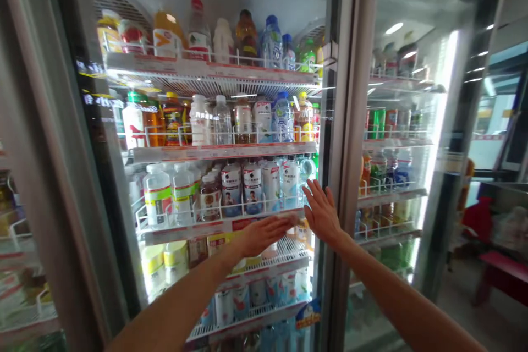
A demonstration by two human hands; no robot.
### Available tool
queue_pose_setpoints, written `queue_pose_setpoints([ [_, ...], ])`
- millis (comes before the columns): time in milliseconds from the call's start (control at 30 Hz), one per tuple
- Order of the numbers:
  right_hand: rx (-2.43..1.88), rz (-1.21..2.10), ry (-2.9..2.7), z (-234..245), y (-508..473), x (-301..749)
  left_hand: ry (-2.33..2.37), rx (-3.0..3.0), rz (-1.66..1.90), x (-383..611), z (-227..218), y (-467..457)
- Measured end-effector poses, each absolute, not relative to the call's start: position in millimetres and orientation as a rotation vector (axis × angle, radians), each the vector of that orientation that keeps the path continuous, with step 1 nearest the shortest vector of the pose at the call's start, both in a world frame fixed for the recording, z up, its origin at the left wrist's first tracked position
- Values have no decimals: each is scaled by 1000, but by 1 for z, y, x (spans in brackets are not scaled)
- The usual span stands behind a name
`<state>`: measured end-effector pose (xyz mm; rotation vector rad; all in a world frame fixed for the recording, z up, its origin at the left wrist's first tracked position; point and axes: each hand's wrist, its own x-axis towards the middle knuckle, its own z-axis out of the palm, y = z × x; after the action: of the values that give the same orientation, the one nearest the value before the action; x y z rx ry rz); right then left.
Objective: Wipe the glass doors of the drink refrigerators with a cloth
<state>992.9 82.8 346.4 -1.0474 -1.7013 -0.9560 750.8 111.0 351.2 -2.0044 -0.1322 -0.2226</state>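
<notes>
My left hand [264,232] is stretched out flat with its fingers pointing right, against or just in front of the glass door [214,121] of a drinks cooler, at the level of the third shelf's front rail. My right hand [322,212] is open, fingers spread upward, pressed near the door's right edge beside the metal frame [348,121]. Neither hand holds anything. Behind the glass, white bottles [251,187] stand in rows on the wire shelf [214,223].
Upper shelves carry juice, tea and water bottles [247,33]. A second glass door [412,121] with cans and bottles stands to the right. Another cooler's frame [37,176] is at the left. A red bench or table [503,272] stands far right on the floor.
</notes>
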Motion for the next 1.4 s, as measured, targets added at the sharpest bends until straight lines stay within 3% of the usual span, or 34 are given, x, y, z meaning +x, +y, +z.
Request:
queue_pose_setpoints([
  [200, -1070, -966, -1560, 359, 78, 1020, -448, -1962, -527, 803, 394, 124],
  [433, -1043, -953, -1618, 353, 76, 1035, -96, -2052, -200, 824, 325, 117],
  [633, -1030, -941, -1506, 368, 84, 1033, -410, -1981, -460, 835, 375, 129],
  [800, -998, -954, -1564, 367, 86, 1019, -110, -2040, -218, 813, 364, 124],
  [867, -984, -957, -1565, 370, 88, 1016, -91, -2033, -197, 799, 379, 123],
  [1033, -942, -910, -1525, 389, 92, 999, -485, -1876, -530, 768, 433, 121],
  [1233, -831, -940, -1633, 399, 92, 959, -145, -1960, -217, 716, 420, 110],
  [1400, -764, -919, -1577, 415, 100, 933, -584, -1686, -611, 662, 463, 100],
])
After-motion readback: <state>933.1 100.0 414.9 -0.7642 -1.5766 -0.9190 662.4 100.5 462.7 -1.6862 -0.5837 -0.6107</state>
